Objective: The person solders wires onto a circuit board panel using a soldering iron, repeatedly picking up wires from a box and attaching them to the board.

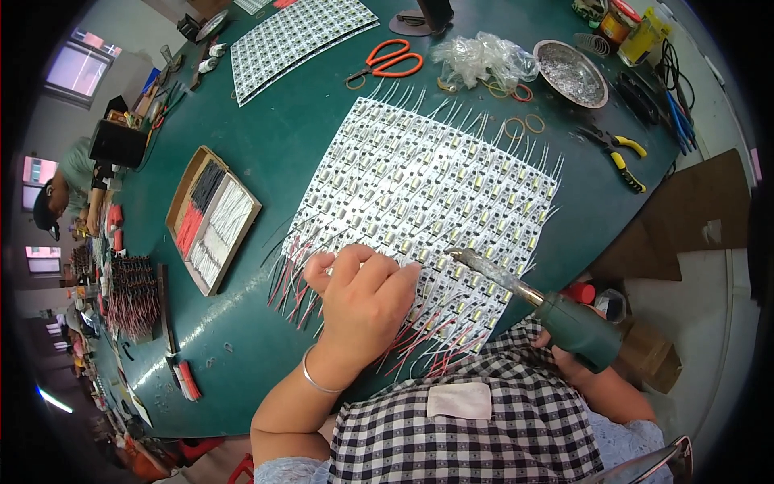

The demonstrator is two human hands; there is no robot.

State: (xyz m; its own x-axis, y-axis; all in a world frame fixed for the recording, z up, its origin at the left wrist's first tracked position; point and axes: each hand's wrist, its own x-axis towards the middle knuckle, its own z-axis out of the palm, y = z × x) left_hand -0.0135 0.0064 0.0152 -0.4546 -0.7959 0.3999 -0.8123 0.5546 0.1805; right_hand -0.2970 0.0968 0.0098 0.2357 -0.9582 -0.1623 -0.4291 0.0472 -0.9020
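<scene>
One co-worker (79,168) at nine o'clock on the far left, in a green top and dark cap, and just below, between eight and nine, stands a bundle of wired pieces (133,298)! Closer in at nine o'clock, a shallow tray (239,248) shows black, red and white wires in sections, lying on the green counter (266,137). Up at eleven o'clock, a stack of white sheets (302,44). Now the left hand (364,300), toward seven o'clock, bracelet (310,377) on the wrist: its grip is curled over the near part of the circuit sheet (403,185), fingertips tucked away, so whether it pinches anything, I cannot tell. That sheet holds dead centre, wires bristling from its far edge, red and black ones below. Orange-handled scissors (372,68) at twelve, crumpled clear plastic (488,60) at one. Over to four o'clock, and the right hand (571,367) has its grip wrapped round a green-handled soldering iron (576,327), tip over the sheet; contact I can't call. Between one and two, a dish (551,87) of silvery bits; between two and three, yellow-and-black pliers (611,145), jaws toward ten.
</scene>
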